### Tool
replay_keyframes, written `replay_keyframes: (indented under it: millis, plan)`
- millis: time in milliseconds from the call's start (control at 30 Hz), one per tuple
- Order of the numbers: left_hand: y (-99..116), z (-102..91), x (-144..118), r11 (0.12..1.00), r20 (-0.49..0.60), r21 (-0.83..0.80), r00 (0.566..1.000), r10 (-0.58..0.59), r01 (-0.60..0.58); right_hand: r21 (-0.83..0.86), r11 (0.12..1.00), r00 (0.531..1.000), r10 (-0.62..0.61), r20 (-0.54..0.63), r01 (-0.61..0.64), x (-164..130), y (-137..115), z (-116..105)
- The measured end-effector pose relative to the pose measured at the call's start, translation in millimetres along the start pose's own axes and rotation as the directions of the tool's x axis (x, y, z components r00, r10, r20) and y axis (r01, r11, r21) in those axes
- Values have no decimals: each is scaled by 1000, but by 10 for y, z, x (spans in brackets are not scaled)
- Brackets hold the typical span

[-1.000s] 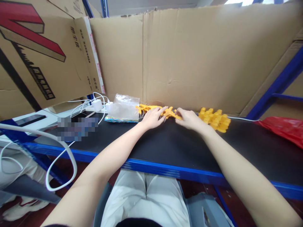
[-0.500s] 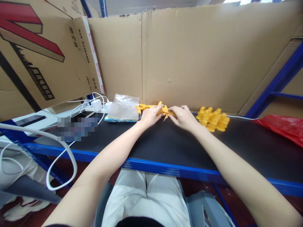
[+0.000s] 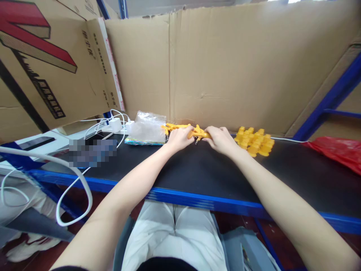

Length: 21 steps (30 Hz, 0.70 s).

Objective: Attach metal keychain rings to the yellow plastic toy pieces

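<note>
At the far left, white charger cables (image 3: 93,128) trail across the black shelf top (image 3: 197,173), and beside them lies a clear plastic bag (image 3: 148,127) on a colourful packet. Next comes a small heap of yellow plastic clips (image 3: 173,128) against the cardboard wall (image 3: 225,67). The left hand (image 3: 178,138) is curled, its fingers pinching one end of a yellow clip (image 3: 199,133) held just above the shelf. The right hand (image 3: 220,140) closes on the clip's other end. Just right of it sits a pile of finished yellow clips (image 3: 255,142), then a red bag (image 3: 337,150).
</note>
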<state>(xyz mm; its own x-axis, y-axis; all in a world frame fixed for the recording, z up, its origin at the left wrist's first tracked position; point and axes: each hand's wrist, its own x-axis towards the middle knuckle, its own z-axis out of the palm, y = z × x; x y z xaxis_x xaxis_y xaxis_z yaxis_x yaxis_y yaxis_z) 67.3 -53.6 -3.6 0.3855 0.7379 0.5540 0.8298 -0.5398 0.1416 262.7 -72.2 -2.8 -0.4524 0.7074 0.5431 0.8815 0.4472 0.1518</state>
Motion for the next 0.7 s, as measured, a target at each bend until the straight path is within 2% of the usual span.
replay_keyframes:
  millis: [167, 333, 467, 633, 700]
  plan:
    - [15, -2, 1, 996, -16, -78, 999, -39, 38, -19, 1000, 999, -17, -38, 16, -1, -2, -10]
    - [-11, 57, 33, 964, 72, -238, 992, -102, 116, -102, 994, 995, -33, -89, 24, 0, -6, -16]
    - [-31, 58, 29, 981, 42, -165, 995, -92, 98, -65, 997, 997, -37, -61, 33, -7, 10, 42]
    - [-28, 41, 6, 998, 46, -45, 998, -45, 47, -69, 998, 997, -8, 77, 14, -12, -28, 57]
    - [-23, 46, 4, 998, 52, -37, 998, -43, 45, -75, 997, 997, -8, 74, 14, -7, -35, 32]
